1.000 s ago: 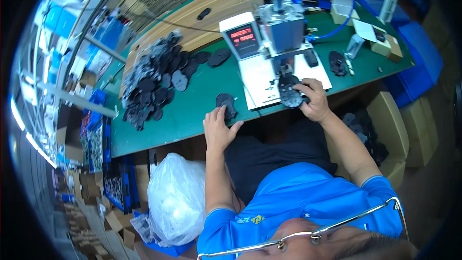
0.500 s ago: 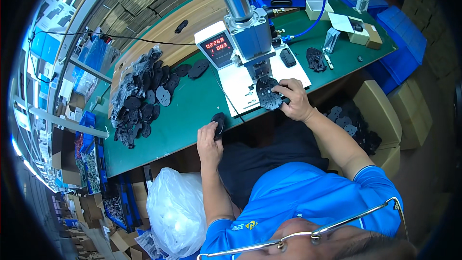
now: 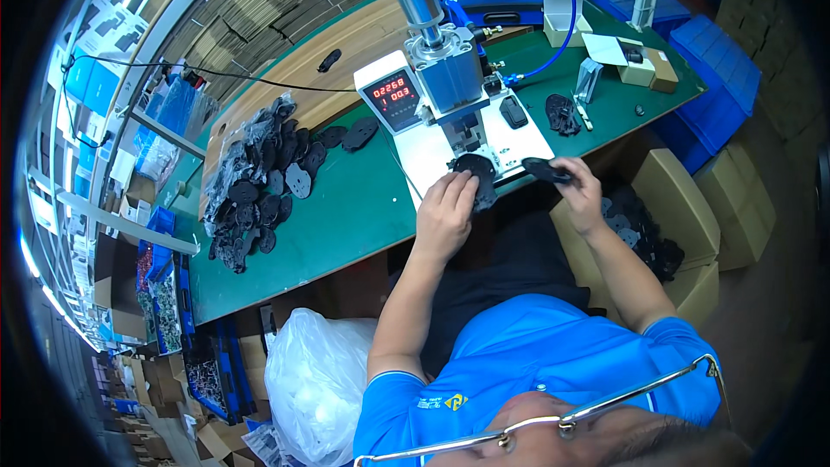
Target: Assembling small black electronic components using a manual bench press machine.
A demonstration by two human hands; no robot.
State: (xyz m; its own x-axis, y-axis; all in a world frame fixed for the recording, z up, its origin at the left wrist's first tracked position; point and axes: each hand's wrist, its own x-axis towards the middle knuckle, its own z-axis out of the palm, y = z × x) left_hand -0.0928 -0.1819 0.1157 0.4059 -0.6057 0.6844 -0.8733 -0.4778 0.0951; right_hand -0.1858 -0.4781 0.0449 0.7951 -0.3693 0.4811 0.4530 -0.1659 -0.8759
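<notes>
My left hand [image 3: 447, 212] grips a flat black perforated plastic plate [image 3: 478, 180] at the front of the pneumatic press [image 3: 453, 69], beneath its ram. To the right, my right hand [image 3: 577, 192] pinches another black plastic part [image 3: 543, 169] by its edge, in the air off the press's white base [image 3: 534, 135]. The two parts are apart. A white display box [image 3: 391, 91] with red lit digits stands on the press's left side. Whether the left hand's plate touches the fixture cannot be made out.
A heap of black plates [image 3: 259, 182] lies on the green table [image 3: 337, 225] at left. An open carton [image 3: 679, 199] with more plates stands at right, below the table edge. A blue air hose [image 3: 566, 43] arcs behind the press. A white plastic bag [image 3: 316, 385] is at lower left.
My right hand has drawn a part from under the ram out to the right. My left hand has brought its plate rightward from the table edge to the front of the press.
</notes>
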